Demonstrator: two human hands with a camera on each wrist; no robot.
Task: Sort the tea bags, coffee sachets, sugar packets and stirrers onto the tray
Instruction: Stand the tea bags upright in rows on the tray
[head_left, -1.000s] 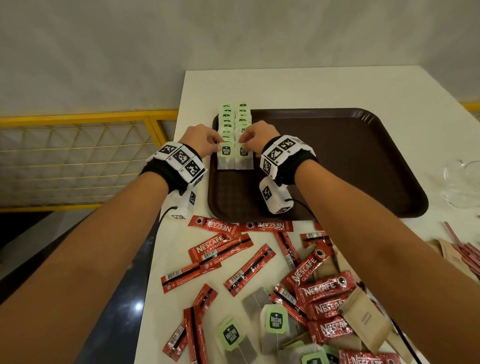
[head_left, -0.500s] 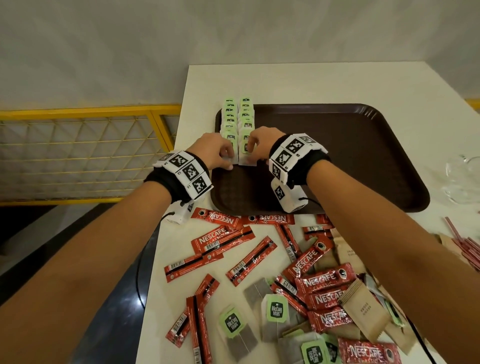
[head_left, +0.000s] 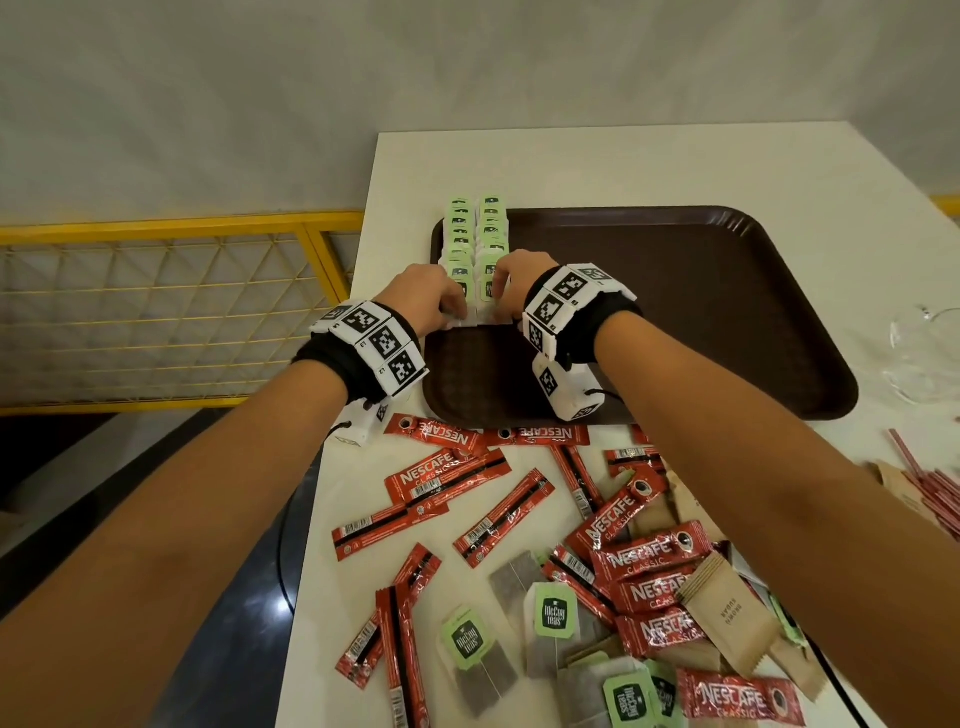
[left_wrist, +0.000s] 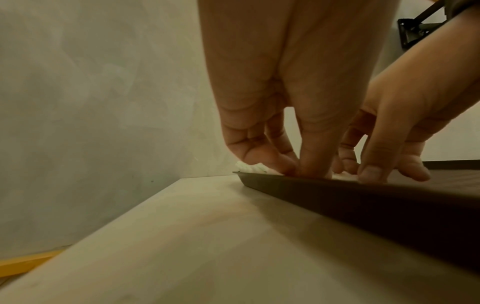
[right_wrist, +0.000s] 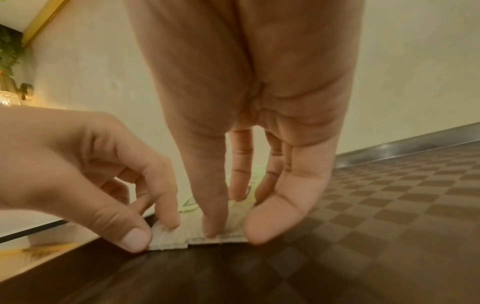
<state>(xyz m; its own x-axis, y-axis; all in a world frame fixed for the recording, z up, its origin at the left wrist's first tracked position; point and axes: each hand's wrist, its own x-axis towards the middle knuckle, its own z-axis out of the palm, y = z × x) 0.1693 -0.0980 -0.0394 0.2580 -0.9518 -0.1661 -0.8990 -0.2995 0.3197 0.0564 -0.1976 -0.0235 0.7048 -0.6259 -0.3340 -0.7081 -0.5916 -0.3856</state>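
Observation:
A brown tray (head_left: 675, 312) holds two rows of green-tagged tea bags (head_left: 475, 234) along its left edge. Both hands are at the near end of these rows. My left hand (head_left: 441, 306) has curled fingers; thumb and forefinger pinch the near corner of the left row's front tea bag (right_wrist: 171, 238). My right hand (head_left: 506, 291) presses straight fingertips (right_wrist: 210, 230) down on the right row's front tea bag (right_wrist: 231, 234), which lies flat on the tray (right_wrist: 389, 205). In the left wrist view my left hand (left_wrist: 298, 170) and right hand (left_wrist: 376, 174) meet just over the tray rim (left_wrist: 363, 201).
Red coffee sachets (head_left: 644, 558), loose tea bags (head_left: 553, 618) and brown sugar packets (head_left: 727, 618) lie scattered on the white table in front of the tray. Red stirrers (head_left: 930, 483) and a glass vessel (head_left: 924, 358) sit at the right. A yellow railing (head_left: 156, 312) runs past the table's left edge.
Both hands have lowered their tea bags onto the near end of the rows. The tags that stood up a second ago now lie flat under the fingers.

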